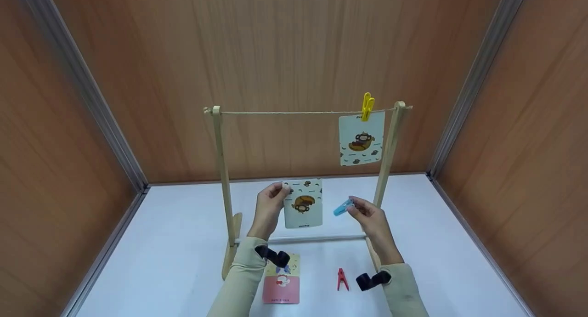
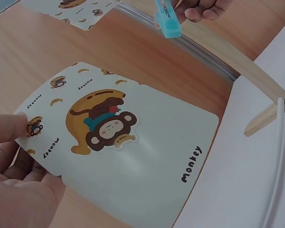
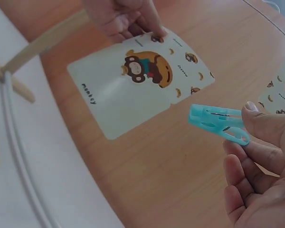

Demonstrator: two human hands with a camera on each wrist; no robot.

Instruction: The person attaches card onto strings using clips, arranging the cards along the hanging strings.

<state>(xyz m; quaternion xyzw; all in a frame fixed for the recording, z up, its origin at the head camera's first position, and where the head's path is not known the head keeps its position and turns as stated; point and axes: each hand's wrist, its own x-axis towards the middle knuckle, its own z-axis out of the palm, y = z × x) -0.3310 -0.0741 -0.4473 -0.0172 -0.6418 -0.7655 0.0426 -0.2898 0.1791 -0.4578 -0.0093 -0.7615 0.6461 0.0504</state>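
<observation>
My left hand pinches the top left corner of a white monkey card, held upright in the air below the string; the left wrist view shows the same card with my thumb on its corner. My right hand pinches a light blue clothespin just right of the card, its tip pointing at it. A second monkey card hangs from the string under a yellow clothespin, near the right post of the wooden rack.
On the white table lie a red clothespin and two cards, a pink one partly over a yellow one, between my forearms. Wooden walls close in the back and both sides.
</observation>
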